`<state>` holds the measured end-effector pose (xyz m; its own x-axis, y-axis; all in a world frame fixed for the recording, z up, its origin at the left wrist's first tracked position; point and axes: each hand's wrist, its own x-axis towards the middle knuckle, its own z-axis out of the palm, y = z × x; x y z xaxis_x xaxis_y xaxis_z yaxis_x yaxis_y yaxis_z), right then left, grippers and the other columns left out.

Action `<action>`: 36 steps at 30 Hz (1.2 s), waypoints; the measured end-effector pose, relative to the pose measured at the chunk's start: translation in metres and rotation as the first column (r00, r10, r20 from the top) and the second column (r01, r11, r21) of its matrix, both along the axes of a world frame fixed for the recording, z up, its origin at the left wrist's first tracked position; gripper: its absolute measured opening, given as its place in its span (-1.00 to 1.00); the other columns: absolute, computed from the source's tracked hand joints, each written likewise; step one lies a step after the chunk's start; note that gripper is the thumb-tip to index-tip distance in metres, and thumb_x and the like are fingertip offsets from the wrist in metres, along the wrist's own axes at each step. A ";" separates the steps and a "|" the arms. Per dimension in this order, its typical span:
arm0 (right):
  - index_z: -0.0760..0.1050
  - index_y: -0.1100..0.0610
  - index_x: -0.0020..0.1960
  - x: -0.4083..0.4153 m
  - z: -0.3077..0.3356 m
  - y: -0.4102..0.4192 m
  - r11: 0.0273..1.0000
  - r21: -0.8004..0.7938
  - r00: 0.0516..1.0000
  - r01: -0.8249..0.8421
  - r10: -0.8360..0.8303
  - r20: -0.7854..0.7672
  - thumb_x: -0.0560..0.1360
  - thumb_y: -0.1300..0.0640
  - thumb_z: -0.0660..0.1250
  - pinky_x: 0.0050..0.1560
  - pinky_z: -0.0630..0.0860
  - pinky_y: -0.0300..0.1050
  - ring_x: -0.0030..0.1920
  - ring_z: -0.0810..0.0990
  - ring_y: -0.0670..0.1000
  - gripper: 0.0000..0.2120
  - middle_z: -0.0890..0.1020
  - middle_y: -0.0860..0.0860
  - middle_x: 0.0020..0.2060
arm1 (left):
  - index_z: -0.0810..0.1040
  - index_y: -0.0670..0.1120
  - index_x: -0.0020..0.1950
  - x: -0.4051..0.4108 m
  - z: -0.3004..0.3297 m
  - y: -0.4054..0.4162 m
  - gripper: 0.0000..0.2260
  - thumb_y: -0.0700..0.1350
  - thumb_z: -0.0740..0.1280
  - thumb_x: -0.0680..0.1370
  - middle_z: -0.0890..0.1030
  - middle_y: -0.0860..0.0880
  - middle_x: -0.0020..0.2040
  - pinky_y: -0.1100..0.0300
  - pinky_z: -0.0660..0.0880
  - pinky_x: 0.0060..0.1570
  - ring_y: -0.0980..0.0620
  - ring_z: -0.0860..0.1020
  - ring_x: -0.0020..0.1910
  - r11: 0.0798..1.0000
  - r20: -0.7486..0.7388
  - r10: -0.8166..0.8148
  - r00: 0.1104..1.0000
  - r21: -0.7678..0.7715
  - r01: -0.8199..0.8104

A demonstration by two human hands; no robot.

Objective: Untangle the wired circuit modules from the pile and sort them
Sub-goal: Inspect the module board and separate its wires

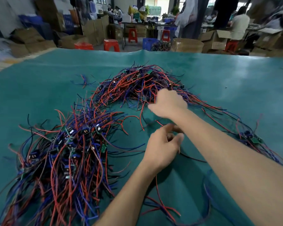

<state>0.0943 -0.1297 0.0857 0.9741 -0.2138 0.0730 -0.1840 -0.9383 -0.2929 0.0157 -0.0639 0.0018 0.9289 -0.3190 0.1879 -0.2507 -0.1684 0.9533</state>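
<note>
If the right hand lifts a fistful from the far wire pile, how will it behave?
Likely floppy: the far wire pile is thin, curling leads. Probably comes up as a clump, since strands cross everywhere and trail past the right hand. Small boards look light, so little weight.

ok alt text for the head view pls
A person's right hand reaches into a tangled pile of red, blue and black wired modules on a green mat, while the left hand hovers nearer. A second heap lies left.

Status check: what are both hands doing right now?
Right hand reaching into far wire pile. Left hand loosely curled, grip unclear. Sorted bundle lies left.
</note>
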 end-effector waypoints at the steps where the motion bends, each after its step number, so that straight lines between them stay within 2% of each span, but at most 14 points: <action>1: 0.55 0.10 0.21 0.002 -0.010 -0.011 0.998 -0.044 0.998 0.051 -0.052 -0.028 0.47 -0.16 0.44 0.14 0.53 0.08 0.25 0.60 0.27 -0.56 0.60 0.19 0.25 | 0.57 -0.02 -0.04 0.001 -0.001 0.000 -0.95 -0.12 0.32 0.56 0.52 0.04 -0.47 0.16 0.34 -0.34 0.13 0.40 -0.50 1.000 0.021 0.011 1.000 0.021 -0.012; 6: 0.42 0.06 -0.01 0.011 -0.035 -0.042 0.997 -0.046 0.992 0.068 -0.073 -0.107 0.51 0.01 0.32 -0.01 0.40 0.02 0.20 0.58 0.27 -0.84 0.58 0.20 0.24 | 0.58 -0.02 -0.04 0.000 0.001 -0.001 -0.93 -0.11 0.30 0.54 0.57 -0.06 -0.45 0.11 0.45 -0.27 0.07 0.43 -0.48 0.999 0.050 0.043 0.998 0.027 -0.044; 11: 0.37 0.17 -0.16 0.009 -0.028 -0.072 0.996 -0.018 0.991 0.085 -0.086 -0.098 0.57 0.03 0.28 0.13 0.50 0.06 0.19 0.58 0.32 -0.76 0.60 0.27 0.20 | 0.59 -0.02 -0.07 0.001 -0.002 -0.001 -0.90 -0.10 0.28 0.52 0.56 -0.02 -0.45 -0.02 0.61 -0.27 -0.02 0.49 -0.49 0.999 -0.044 0.031 0.999 -0.026 -0.032; 13: 0.51 0.19 -0.05 0.006 -0.029 -0.082 0.995 -0.019 0.994 0.100 -0.100 -0.049 0.58 0.02 0.29 0.17 0.54 0.08 0.17 0.59 0.32 -0.78 0.62 0.27 0.17 | 0.59 -0.02 -0.08 0.002 -0.003 -0.002 -0.87 -0.07 0.26 0.49 0.55 0.00 -0.46 0.03 0.58 -0.30 -0.02 0.48 -0.49 0.999 -0.063 0.032 0.997 -0.022 -0.034; 16: 0.61 0.07 0.10 0.004 -0.028 -0.080 0.995 -0.027 0.995 0.095 -0.093 0.046 0.55 -0.02 0.36 0.14 0.56 0.08 0.17 0.61 0.28 -0.78 0.64 0.18 0.17 | 0.59 -0.02 -0.10 0.001 -0.003 -0.003 -0.89 -0.08 0.27 0.50 0.54 0.00 -0.46 0.12 0.51 -0.41 -0.02 0.47 -0.47 0.998 -0.090 0.033 0.995 -0.041 -0.037; 19: 0.61 0.06 0.11 0.010 -0.031 -0.071 0.998 -0.048 0.999 0.035 -0.036 -0.014 0.54 -0.15 0.39 0.14 0.57 0.07 0.18 0.60 0.24 -0.70 0.64 0.11 0.16 | 0.60 -0.04 -0.10 0.000 -0.002 -0.002 -0.89 -0.16 0.28 0.55 0.54 -0.01 -0.46 0.17 0.47 -0.46 0.00 0.47 -0.46 0.998 -0.078 0.032 0.996 -0.043 -0.036; 21: 0.60 0.11 0.12 0.017 -0.033 -0.068 0.999 -0.010 0.996 0.035 -0.036 -0.086 0.56 -0.12 0.39 0.17 0.57 0.07 0.17 0.61 0.25 -0.68 0.64 0.17 0.14 | 0.60 -0.05 -0.09 0.000 -0.001 -0.001 -0.88 -0.19 0.28 0.56 0.54 -0.02 -0.46 0.20 0.46 -0.48 0.01 0.47 -0.46 0.999 -0.072 0.029 0.997 -0.042 -0.032; 23: 0.54 0.16 -0.08 0.024 -0.034 -0.069 0.998 0.051 0.989 0.027 -0.019 -0.143 0.58 -0.02 0.38 0.06 0.56 0.00 0.04 0.61 0.24 -0.77 0.62 0.22 0.02 | 0.60 -0.06 -0.08 0.000 0.000 -0.001 -0.88 -0.19 0.28 0.57 0.55 -0.03 -0.45 0.20 0.46 -0.49 0.01 0.48 -0.46 0.999 -0.069 0.024 0.997 -0.044 -0.027; 24: 0.44 0.16 -0.20 0.026 -0.033 -0.070 0.998 0.057 0.986 0.017 -0.007 -0.168 0.59 0.03 0.36 -0.05 0.51 -0.05 -0.05 0.58 0.21 -0.73 0.59 0.21 -0.07 | 0.60 -0.07 -0.08 -0.001 0.000 -0.001 -0.88 -0.20 0.27 0.57 0.55 -0.03 -0.45 0.20 0.47 -0.49 0.00 0.47 -0.46 0.999 -0.073 0.020 0.997 -0.049 -0.023; 26: 0.33 0.14 -0.29 0.028 -0.027 -0.074 0.999 0.052 0.982 0.008 0.002 -0.191 0.58 0.09 0.34 -0.20 0.41 -0.08 -0.16 0.53 0.17 -0.67 0.53 0.18 -0.20 | 0.60 -0.07 -0.08 -0.001 0.000 0.000 -0.87 -0.20 0.27 0.57 0.55 -0.03 -0.45 0.18 0.47 -0.50 0.01 0.46 -0.47 0.998 -0.089 0.013 0.996 -0.065 -0.019; 29: 0.49 0.19 -0.21 0.023 -0.015 -0.086 0.983 0.180 0.993 0.023 -0.001 -0.122 0.56 0.10 0.38 -0.25 0.40 -0.11 -0.17 0.54 0.14 -0.77 0.58 0.12 -0.28 | 0.60 -0.06 -0.06 0.000 -0.001 0.001 -0.89 -0.20 0.29 0.57 0.58 -0.02 -0.43 0.25 0.44 -0.53 0.09 0.45 -0.49 0.997 -0.087 0.025 0.996 -0.068 -0.031; 31: 0.58 0.18 -0.22 0.015 -0.006 -0.095 0.937 0.347 0.996 0.027 0.006 -0.092 0.55 0.12 0.43 -0.33 0.39 -0.17 -0.31 0.52 0.05 -0.80 0.62 -0.01 -0.43 | 0.59 -0.04 -0.04 0.000 -0.001 0.001 -0.90 -0.19 0.29 0.57 0.60 -0.03 -0.41 0.28 0.42 -0.54 0.12 0.46 -0.48 0.997 -0.097 0.025 0.995 -0.075 -0.033; 33: 0.57 0.15 -0.26 0.004 0.002 -0.103 0.833 0.552 0.998 0.024 0.012 -0.062 0.54 0.17 0.46 -0.37 0.37 -0.19 -0.36 0.45 -0.03 -0.79 0.61 -0.02 -0.44 | 0.58 -0.02 -0.03 0.000 -0.002 0.001 -0.90 -0.17 0.28 0.57 0.61 -0.02 -0.39 0.25 0.42 -0.54 0.11 0.47 -0.46 0.996 -0.118 0.024 0.993 -0.084 -0.034; 36: 0.58 0.19 -0.23 -0.017 0.006 -0.113 0.684 0.730 0.996 -0.017 -0.051 0.071 0.52 0.27 0.46 -0.37 0.38 -0.21 -0.36 0.44 -0.05 -0.84 0.61 0.06 -0.37 | 0.56 -0.03 0.00 0.001 -0.003 0.000 -0.91 -0.16 0.27 0.60 0.64 -0.01 -0.38 0.27 0.40 -0.48 0.13 0.47 -0.45 0.996 -0.103 0.034 0.994 -0.084 -0.043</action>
